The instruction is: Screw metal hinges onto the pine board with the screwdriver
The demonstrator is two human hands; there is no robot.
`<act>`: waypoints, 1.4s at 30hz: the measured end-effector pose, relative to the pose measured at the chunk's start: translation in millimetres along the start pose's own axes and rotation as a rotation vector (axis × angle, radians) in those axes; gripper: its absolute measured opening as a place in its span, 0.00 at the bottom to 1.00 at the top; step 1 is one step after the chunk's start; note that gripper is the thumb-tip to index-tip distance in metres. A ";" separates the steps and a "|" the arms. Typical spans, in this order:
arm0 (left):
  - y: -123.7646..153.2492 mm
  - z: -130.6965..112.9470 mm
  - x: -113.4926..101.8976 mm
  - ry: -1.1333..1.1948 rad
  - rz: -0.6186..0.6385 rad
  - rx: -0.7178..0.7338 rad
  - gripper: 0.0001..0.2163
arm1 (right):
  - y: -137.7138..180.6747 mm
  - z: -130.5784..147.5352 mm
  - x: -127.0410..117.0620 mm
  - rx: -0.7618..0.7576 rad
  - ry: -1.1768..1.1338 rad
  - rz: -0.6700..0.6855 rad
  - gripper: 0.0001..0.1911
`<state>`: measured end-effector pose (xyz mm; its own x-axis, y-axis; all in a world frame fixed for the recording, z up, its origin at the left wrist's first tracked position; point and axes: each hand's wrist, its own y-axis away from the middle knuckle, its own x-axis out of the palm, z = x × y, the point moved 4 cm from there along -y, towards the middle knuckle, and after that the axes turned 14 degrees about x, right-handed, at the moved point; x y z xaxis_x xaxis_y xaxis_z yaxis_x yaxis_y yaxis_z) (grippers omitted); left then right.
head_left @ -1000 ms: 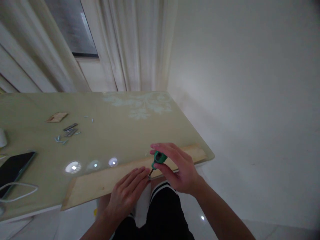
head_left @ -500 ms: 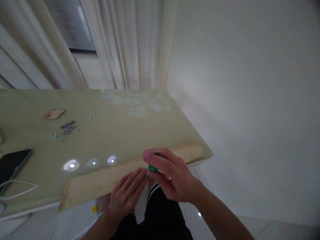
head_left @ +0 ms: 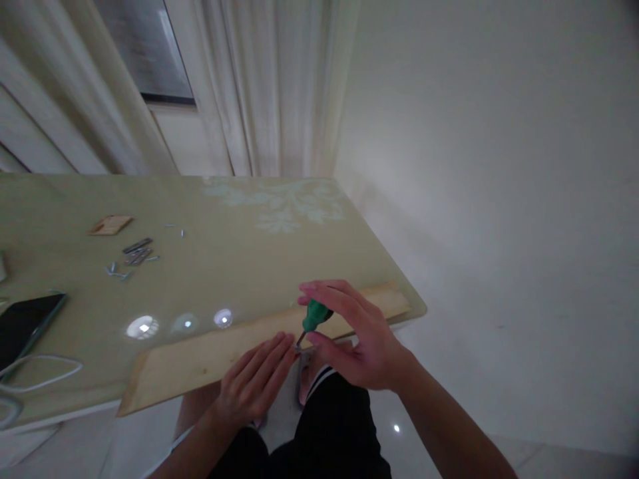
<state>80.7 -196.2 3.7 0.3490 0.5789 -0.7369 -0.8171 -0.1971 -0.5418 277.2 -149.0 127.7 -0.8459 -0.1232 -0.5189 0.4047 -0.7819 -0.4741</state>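
Fingers of the right hand [head_left: 367, 342] curled around a green screwdriver [head_left: 314, 315]; the left hand [head_left: 252, 386] lay, fingers together, on a wooden plank [head_left: 192, 364].

Right hand [head_left: 367, 342] holds green screwdriver [head_left: 314, 315], left hand [head_left: 253, 384] on board [head_left: 174, 369]

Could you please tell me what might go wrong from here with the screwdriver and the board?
The screwdriver in the right hand has its tip close beside the left hand, so a slip could jab it. The wooden board juts over the near edge of the table, so pressing down there might tip or shift it.
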 end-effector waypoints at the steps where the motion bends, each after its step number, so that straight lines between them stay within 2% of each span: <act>1: 2.9 -1.2 2.6 0.008 -0.008 0.002 0.17 | -0.3 1.0 -0.3 0.007 -0.010 0.043 0.32; 3: 10.1 -3.6 9.5 0.035 -0.041 -0.004 0.17 | -0.1 1.5 0.4 0.004 -0.019 0.053 0.31; 7: 22.1 -7.7 21.1 0.072 -0.101 -0.011 0.16 | 2.6 -0.6 7.9 -0.020 0.066 -0.067 0.25; 10: 24.2 -8.2 22.0 0.073 -0.135 -0.008 0.16 | 3.5 4.2 7.3 -0.042 0.119 -0.145 0.24; 12: 23.6 -7.3 20.1 0.084 -0.156 -0.010 0.17 | 0.6 9.5 3.1 -0.020 0.092 -0.089 0.27; 15: 20.6 -5.1 16.7 0.108 -0.128 -0.003 0.16 | -5.3 14.5 0.6 0.042 0.000 0.128 0.28; 17: 17.3 -2.7 11.8 0.101 -0.107 0.001 0.16 | -7.0 13.8 2.0 0.032 -0.030 0.149 0.26; 18: 15.2 -1.3 9.1 0.095 -0.091 0.002 0.16 | -7.0 12.1 3.2 0.008 -0.019 0.094 0.24; 21: 7.6 2.4 1.9 0.091 -0.047 0.018 0.16 | -2.4 5.5 6.0 -0.081 0.082 -0.191 0.22; 23: 2.9 4.0 -2.0 0.092 -0.073 0.020 0.17 | 0.6 4.4 5.8 -0.129 0.119 -0.282 0.22; 24: 1.0 4.6 -3.6 0.087 -0.104 0.013 0.17 | 0.5 5.1 5.1 -0.142 0.113 -0.257 0.23; 26: -1.7 5.3 -5.3 0.073 -0.158 -0.005 0.16 | -2.0 8.2 4.0 -0.139 0.064 -0.095 0.26; 28: -3.0 4.9 -3.8 0.070 -0.151 -0.010 0.14 | -4.5 11.1 4.4 -0.122 -0.017 0.069 0.27; 29: -2.8 4.4 -2.7 0.068 -0.148 -0.010 0.14 | -5.2 11.5 5.2 -0.118 -0.051 0.097 0.27; 30: -2.0 3.9 -1.3 0.068 -0.145 -0.013 0.14 | -5.5 10.9 5.9 -0.123 -0.068 0.062 0.27; 34: 4.2 1.1 5.3 0.098 -0.166 -0.019 0.15 | 0.0 1.9 7.5 -0.157 0.032 -0.365 0.21; 35: 5.1 0.6 6.7 0.108 -0.164 -0.018 0.15 | 1.3 -0.2 7.3 -0.150 0.037 -0.407 0.20; 37: 4.8 0.7 7.2 0.115 -0.153 -0.018 0.14 | 0.7 -2.7 5.3 -0.111 -0.045 -0.313 0.21; 40: 0.1 3.1 1.1 0.100 -0.128 -0.016 0.15 | -1.7 0.4 1.6 -0.027 -0.169 0.000 0.24; 42: -2.8 5.0 -3.7 0.089 -0.091 -0.018 0.15 | -1.5 4.5 -0.2 -0.024 -0.155 0.057 0.24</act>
<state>79.4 -193.8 9.9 0.4611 0.5230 -0.7168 -0.7720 -0.1617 -0.6147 275.2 -150.6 131.7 -0.8639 -0.2613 -0.4305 0.4604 -0.7562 -0.4650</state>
